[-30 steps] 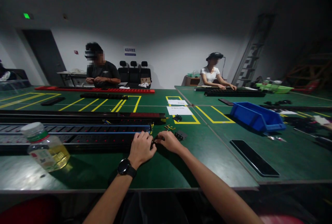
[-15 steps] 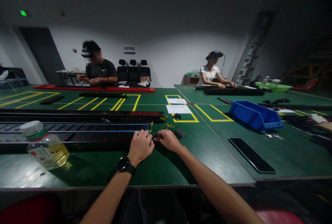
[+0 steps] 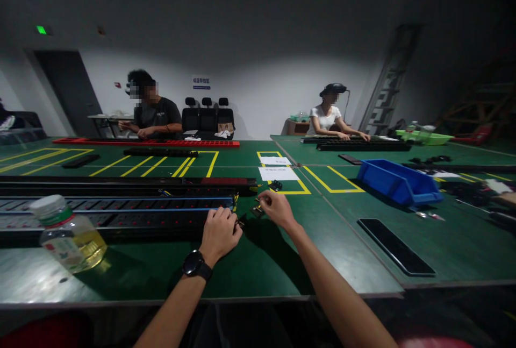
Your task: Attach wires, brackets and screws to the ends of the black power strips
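My left hand, with a dark watch at its wrist, rests at the right end of a long black rail-like unit with rows of red dots. Its fingers are curled in, and a small dark tip shows beyond them; how much they grip is hidden. My right hand is raised a little beyond and to the right, thumb and fingers pinched on a small dark part with yellow wires. Yellow wires also stick out at the unit's end. Another small black part lies just past the right hand.
A bottle of yellow liquid stands at left. To the right are a blue bin and a phone. Paper labels lie mid-table. Two people work across the green table, beside a red frame and black rails.
My right hand has moved away from the left, forward and to the right, and now pinches the small part with yellow wires. My left hand has stayed by the unit's end.
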A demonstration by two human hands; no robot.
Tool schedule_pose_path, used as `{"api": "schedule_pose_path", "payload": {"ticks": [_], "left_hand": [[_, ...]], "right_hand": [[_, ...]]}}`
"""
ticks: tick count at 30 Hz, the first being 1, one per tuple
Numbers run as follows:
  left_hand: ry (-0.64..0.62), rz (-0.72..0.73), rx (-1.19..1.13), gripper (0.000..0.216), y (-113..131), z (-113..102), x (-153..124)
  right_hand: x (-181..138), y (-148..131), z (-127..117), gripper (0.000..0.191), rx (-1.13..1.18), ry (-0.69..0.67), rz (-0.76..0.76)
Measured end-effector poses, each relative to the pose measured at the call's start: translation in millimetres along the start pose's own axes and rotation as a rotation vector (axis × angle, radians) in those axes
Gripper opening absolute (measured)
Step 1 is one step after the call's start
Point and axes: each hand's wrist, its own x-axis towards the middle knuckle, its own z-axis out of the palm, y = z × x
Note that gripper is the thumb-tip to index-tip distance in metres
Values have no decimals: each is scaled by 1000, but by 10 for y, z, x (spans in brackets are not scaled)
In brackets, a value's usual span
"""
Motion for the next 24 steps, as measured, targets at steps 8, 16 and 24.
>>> {"api": "schedule_pose_path", "payload": {"ticks": [8,16,24], "left_hand": [[7,-4,16,14,1,11,-5],[41,12,15,13,5,19,0],[71,17,9,11,-2,25,0]], "right_hand": [[26,229,-8,31,-163,177,234],[-33,23,82,23,-256,20,-2],[-124,-80,145,25,-330,-64,-91]]}}
